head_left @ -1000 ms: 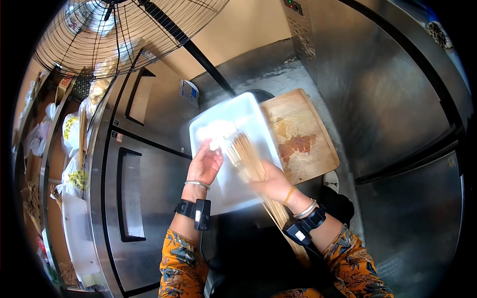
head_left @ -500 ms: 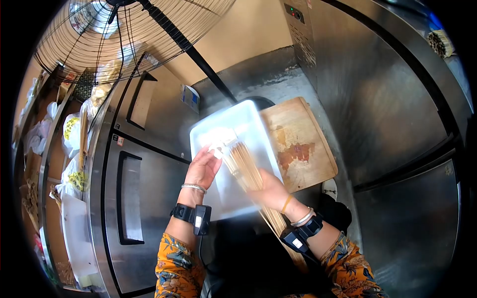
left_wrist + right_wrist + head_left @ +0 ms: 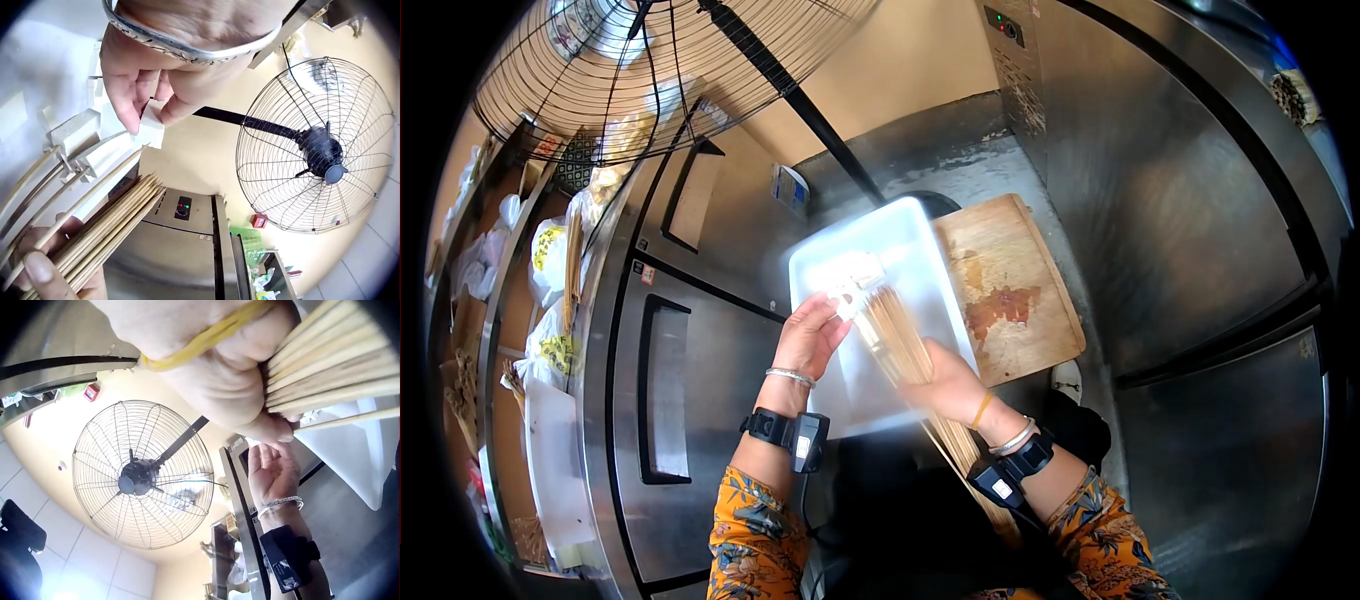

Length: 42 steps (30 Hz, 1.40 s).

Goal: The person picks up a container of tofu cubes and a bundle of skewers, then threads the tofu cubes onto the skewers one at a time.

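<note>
The left hand has its grip pinched on a small white block, thumb on one side and fingers on the other. Right against that block is the tip of a slim pale wooden skewer — whether it has gone in, I cannot tell. The right hand has its grip curled round a thick bundle of pale wooden skewers, tips towards the left hand. Just beside the left grip, skewers running back to the right hand carry more white blocks near their tips. Beneath both grips is a white rectangular plastic tray; beyond the right grip lies a stained wooden cutting board.

Little has changed over the last second: both hands stay over the tray, block and tips close together — so this block's step looks unfinished.
</note>
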### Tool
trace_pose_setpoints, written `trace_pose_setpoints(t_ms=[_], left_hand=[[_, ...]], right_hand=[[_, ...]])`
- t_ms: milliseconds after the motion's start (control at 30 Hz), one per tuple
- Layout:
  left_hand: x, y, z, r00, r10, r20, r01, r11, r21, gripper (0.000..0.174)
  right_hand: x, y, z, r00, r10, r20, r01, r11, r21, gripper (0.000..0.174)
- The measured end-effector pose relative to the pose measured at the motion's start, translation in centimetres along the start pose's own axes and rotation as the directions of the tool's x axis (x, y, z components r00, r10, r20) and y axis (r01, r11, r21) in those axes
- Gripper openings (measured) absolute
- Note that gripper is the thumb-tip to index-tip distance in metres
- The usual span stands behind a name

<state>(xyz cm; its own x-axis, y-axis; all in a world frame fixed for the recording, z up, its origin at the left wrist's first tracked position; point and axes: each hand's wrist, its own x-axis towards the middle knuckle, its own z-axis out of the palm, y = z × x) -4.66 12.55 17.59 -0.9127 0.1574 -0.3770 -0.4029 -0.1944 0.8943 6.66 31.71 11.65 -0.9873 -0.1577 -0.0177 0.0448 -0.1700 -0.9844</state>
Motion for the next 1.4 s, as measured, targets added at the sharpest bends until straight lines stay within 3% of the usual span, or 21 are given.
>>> trace_pose_setpoints(t_ms=[233,633,1067,1167,1333,1400], left_hand=[[-0.5,0.1,0.5,1.000,0.020,0.014,-0.021,0.999,0.048,0.024],[-2.0,0.0,1.9,0.973,0.232,-0.003,-0.226,0.949,0.220,0.028],[-3.1,-1.5,3.0,0.966,0.258,0.012,-0.249,0.920,0.303,0.021],[-3.5,-2.1,3.4,0.951,0.306,0.043,-0.302,0.890,0.343,0.021],[-3.2,-3.0,2.8,0.936,0.334,0.109,-0.349,0.850,0.394,0.025],[-2.5,-3.0,2.4,0.931,0.353,0.099,-0.365,0.875,0.316,0.029]], right_hand=[[-0.1,-0.9,-0.2,1.000,0.022,0.012,-0.022,1.000,0.000,0.041],[0.0,-0.3,-0.2,0.999,0.041,0.023,-0.041,0.999,-0.015,0.039],[-0.4,-1.3,-0.4,0.999,0.042,0.019,-0.041,0.999,-0.011,0.040],[-0.2,-0.4,-0.4,0.999,0.030,0.028,-0.030,0.999,0.010,0.057],[0.1,0.2,-0.9,0.997,0.023,0.069,-0.025,1.000,0.017,0.048],[0.3,0.4,-1.2,0.998,0.042,0.054,-0.044,0.999,0.031,0.045]])
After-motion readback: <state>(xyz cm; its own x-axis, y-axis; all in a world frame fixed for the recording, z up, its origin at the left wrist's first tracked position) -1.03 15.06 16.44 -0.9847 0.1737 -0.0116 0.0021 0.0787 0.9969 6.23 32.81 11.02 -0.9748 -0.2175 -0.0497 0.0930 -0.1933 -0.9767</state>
